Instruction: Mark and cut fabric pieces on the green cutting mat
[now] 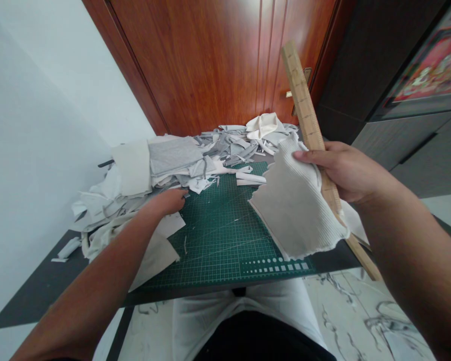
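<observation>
My right hand (346,168) is raised over the right side of the green cutting mat (225,220). It grips a long wooden ruler (304,103) and a ribbed off-white fabric piece (293,200) together, with the thumb on top of the fabric. The ruler tilts up to the left, and the fabric hangs in front of it with ragged edges. My left hand (172,200) is at the mat's left part, beside the scrap pile. Its fingers are closed around a small dark bit at their tips, too small to name. Under the left forearm lie flat pale fabric pieces (154,258).
Folded grey fabric (176,155) and a cream piece (131,168) top the left pile. Loose grey and white scraps (240,148) line the far table edge, before a wooden door (195,60). A white wall (52,110) bounds the left, and dark cabinets (409,135) stand right.
</observation>
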The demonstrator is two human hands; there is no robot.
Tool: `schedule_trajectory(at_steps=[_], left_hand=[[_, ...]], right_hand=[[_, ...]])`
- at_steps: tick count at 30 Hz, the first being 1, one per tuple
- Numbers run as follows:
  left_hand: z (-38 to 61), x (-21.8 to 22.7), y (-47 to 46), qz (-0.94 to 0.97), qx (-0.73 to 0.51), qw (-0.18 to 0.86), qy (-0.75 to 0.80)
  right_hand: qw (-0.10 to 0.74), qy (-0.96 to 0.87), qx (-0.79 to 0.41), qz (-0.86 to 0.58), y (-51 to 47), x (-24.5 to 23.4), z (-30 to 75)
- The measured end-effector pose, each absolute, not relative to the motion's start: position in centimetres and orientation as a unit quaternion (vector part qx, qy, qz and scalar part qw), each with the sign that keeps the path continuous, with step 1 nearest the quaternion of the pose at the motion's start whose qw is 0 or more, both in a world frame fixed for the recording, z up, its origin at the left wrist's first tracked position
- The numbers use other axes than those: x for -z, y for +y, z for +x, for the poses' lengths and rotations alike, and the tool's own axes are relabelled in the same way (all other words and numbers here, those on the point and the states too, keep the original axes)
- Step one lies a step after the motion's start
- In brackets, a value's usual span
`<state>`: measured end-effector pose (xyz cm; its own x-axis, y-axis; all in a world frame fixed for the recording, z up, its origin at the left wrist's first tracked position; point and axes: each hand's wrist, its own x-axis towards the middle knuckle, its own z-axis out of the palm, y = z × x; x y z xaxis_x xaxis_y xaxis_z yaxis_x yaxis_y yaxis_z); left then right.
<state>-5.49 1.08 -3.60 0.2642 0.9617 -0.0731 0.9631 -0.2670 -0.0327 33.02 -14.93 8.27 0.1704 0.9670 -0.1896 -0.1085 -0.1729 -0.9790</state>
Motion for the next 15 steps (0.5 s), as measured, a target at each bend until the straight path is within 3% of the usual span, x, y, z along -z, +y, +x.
schedule_trajectory(at_steps=[3, 7, 11, 15], left_hand=[[-2.8, 3.1, -2.6, 0.798, 0.009, -0.026, 0.602], [3.4, 6.1, -5.6, 0.851, -0.137, -0.02, 0.507], [6.1, 9.6, -2.6, 0.853, -0.119, 0.053, 0.505], [2.5, 10.1, 3.3, 0.856, -0.129, 0.055, 0.497]], right_hand=[[0.525, -0.374, -0.512, -0.568, -15.1, -8.9, 33.1], [0.536, -0.367, -0.496, -0.576, -15.5, -9.6, 33.5], [0.553, -0.356, -0.476, -0.583, -16.1, -9.9, 33.8], [0.548, -0.384, -0.452, -0.59, -16.6, -9.4, 34.5]])
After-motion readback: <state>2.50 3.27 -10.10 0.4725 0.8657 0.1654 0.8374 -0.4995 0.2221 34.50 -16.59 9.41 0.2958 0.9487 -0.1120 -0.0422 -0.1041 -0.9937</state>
